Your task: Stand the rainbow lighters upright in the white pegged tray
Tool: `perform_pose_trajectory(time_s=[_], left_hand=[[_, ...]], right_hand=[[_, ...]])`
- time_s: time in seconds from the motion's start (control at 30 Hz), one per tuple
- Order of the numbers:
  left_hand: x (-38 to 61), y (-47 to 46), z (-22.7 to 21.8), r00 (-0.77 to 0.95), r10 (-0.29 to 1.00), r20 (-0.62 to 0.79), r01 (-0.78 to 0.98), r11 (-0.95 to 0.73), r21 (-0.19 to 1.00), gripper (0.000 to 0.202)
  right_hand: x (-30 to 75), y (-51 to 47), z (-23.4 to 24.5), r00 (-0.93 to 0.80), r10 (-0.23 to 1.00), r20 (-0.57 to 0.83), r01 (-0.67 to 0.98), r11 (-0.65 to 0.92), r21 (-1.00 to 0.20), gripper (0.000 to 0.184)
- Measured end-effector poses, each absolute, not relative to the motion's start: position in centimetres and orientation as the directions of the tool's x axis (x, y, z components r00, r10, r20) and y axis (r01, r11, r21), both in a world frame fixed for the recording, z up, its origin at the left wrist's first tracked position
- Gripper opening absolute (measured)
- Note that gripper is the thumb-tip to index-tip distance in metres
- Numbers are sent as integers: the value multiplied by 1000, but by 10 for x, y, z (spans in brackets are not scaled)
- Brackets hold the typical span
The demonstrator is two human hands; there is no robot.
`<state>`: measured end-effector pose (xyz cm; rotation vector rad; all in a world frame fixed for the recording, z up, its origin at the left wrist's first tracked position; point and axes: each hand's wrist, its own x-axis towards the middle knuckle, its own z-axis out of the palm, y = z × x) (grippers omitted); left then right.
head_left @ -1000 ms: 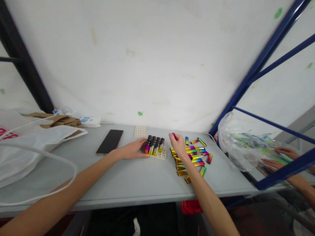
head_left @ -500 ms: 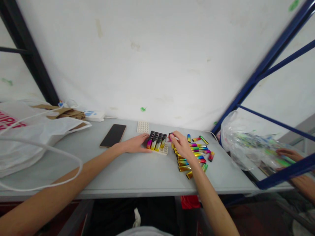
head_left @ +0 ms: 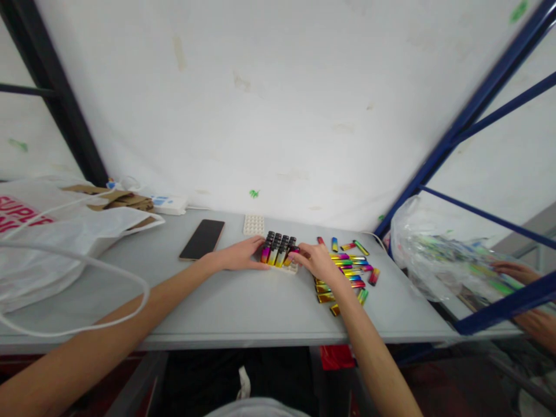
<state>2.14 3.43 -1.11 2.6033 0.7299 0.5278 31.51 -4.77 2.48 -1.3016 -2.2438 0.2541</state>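
Several lighters (head_left: 273, 253) with black tops and shiny purple, yellow and silver bodies stand upright in rows in a white holed tray (head_left: 291, 269) on the desk. My left hand (head_left: 243, 255) grips the tray's left side, with the thumb along the front and the fingers behind. At the tray's right front, my right hand (head_left: 320, 262) pinches another lighter (head_left: 294, 249), its dark and magenta end showing at the fingertips. Right beside that hand lies a loose pile of rainbow-coloured lighters (head_left: 357, 284), partly covered by my wrist.
A second white holed tray (head_left: 253, 225) lies against the wall. On the left are a phone (head_left: 202, 239) and a white plastic bag (head_left: 65, 231) with a looping white cable (head_left: 141, 278). Blue frame bars (head_left: 430, 156) and a clear bag (head_left: 412, 249) stand right; another person's hand (head_left: 515, 270) shows beyond.
My right hand has moved left from the pile's edge to the tray, carrying a lighter. My left hand stays at the tray's left side.
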Motion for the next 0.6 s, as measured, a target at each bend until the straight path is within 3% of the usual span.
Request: perform_pose_trajectory(time_s=[0.13,0.37,0.6], left_hand=[[21,33,-10,797,543,265,397,-801,448,82],[21,32,-8,793,552,258,402,-793,458,81],[21,29,-2,787,572,233,424,-775,469,82]], right_hand=[[317,-43,30,-468,829,307,751,556,-357,31],[327,-41,32,-477,849,229,722,527,-449,37],[314,-40,31,-394,877,274,793,475,-381,45]])
